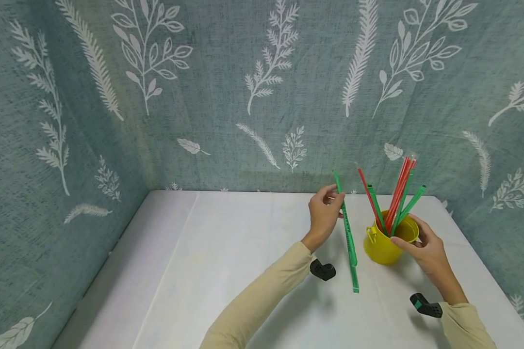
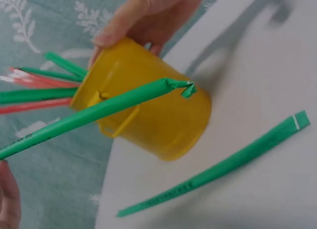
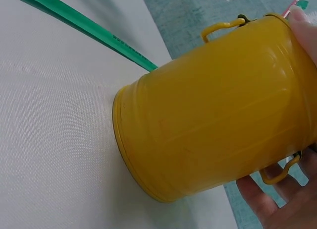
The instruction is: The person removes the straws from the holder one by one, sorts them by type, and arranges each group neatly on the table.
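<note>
My left hand (image 1: 324, 211) pinches a straw in a printed green wrapper (image 1: 348, 232) near its upper end. The straw slants downward, and its crumpled lower tip (image 2: 187, 87) shows in the left wrist view. Below it, a second green-wrapped straw (image 2: 223, 169) lies on the table. To the right is a yellow bucket (image 1: 382, 249), mouth up, with small side handles. My right hand (image 1: 428, 245) grips it at the rim, thumb on the near side and other fingers round the right side. Several green-wrapped straws (image 1: 415, 201) and red straws in clear wrap (image 1: 399, 189) stand in the bucket.
A white-covered table (image 1: 227, 252) spreads beneath both hands. Teal cloth walls with a white leaf print (image 1: 218, 97) close off the back and sides. Black wrist devices (image 1: 322, 270) sit at both sleeves.
</note>
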`<state>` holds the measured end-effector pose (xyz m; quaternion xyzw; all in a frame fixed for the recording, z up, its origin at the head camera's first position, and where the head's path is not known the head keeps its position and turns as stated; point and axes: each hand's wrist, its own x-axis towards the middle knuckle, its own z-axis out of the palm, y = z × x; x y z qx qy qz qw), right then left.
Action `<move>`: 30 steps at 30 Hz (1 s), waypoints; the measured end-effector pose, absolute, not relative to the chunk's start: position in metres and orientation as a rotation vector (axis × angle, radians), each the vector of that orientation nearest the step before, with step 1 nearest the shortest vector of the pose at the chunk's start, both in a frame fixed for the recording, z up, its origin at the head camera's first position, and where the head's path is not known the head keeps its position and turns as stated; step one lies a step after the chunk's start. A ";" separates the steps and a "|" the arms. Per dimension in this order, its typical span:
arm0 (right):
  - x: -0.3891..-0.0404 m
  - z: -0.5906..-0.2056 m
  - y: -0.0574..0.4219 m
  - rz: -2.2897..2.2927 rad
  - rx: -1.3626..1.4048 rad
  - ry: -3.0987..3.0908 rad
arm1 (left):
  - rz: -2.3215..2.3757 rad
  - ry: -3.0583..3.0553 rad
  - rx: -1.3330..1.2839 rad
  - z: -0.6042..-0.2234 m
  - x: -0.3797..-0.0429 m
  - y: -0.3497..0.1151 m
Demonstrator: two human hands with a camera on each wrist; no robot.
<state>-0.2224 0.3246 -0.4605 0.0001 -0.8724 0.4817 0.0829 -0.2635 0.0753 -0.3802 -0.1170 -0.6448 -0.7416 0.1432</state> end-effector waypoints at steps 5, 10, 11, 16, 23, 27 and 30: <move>-0.215 -0.444 0.316 1.425 -0.061 -2.628 | -2.180 -1.901 -0.273 -0.385 -0.265 0.074; -0.216 -0.449 0.321 1.427 -0.072 -2.615 | -2.181 -1.979 -0.243 -0.390 -0.264 0.075; -0.218 -0.453 0.323 1.429 -0.064 -2.614 | -2.178 -1.994 -0.236 -0.392 -0.264 0.075; -0.228 -0.468 0.335 1.441 -0.065 -2.612 | -2.184 -2.038 -0.176 -0.407 -0.271 0.077; -0.240 -0.488 0.345 1.406 -0.029 -2.594 | -2.150 -2.134 -0.109 -0.437 -0.286 0.081; -0.241 -0.492 0.345 1.407 -0.021 -2.594 | -2.111 -2.182 -0.079 -0.443 -0.287 0.081; -0.241 -0.491 0.343 1.396 -0.044 -2.597 | -2.081 -2.213 -0.053 -0.448 -0.287 0.080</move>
